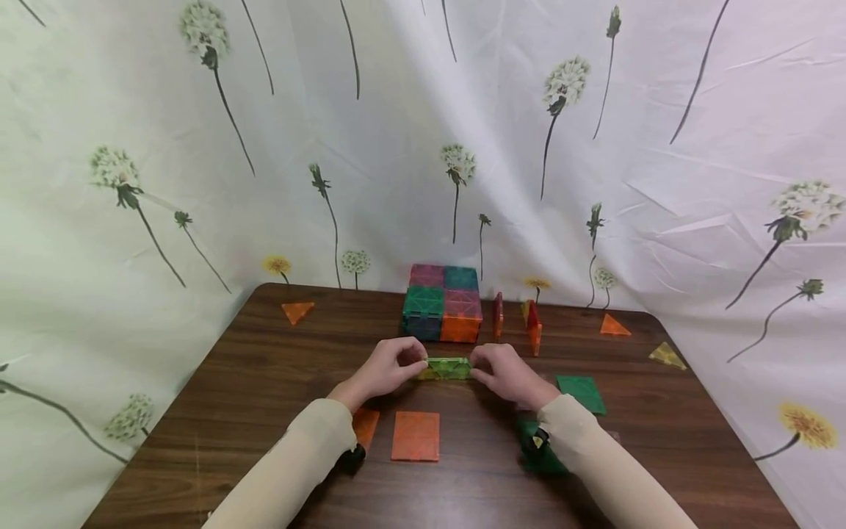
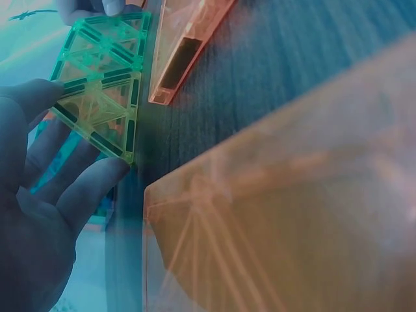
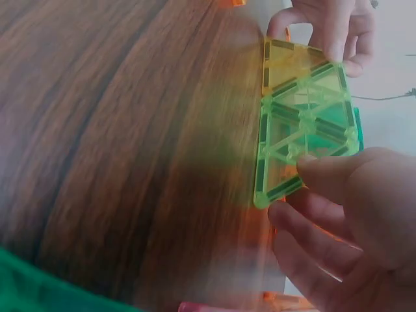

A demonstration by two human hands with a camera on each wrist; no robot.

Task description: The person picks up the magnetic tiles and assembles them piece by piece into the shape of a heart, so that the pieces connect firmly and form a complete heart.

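Note:
A row of translucent triangular magnetic tiles (image 1: 449, 368), yellow at the left end and lime green toward the right, stands on edge between both hands. My left hand (image 1: 388, 369) pinches the yellow triangle (image 2: 97, 110) by its slanted edges. With thumb and fingers, my right hand (image 1: 507, 371) holds the lime-green end (image 3: 276, 175); the thumb lies on the tile's face. Just behind the row sits a block (image 1: 443, 303) of magnetic tiles, with green, pink and teal squares on top and blue and orange ones in front.
Nearer me lie an orange square tile (image 1: 415, 436) and another orange tile (image 1: 366, 425) partly under the left sleeve. Green squares (image 1: 581, 394) lie at the right. Red and orange tiles (image 1: 534, 328) stand upright right of the block. Small triangles (image 1: 297, 312) lie near the table's edges.

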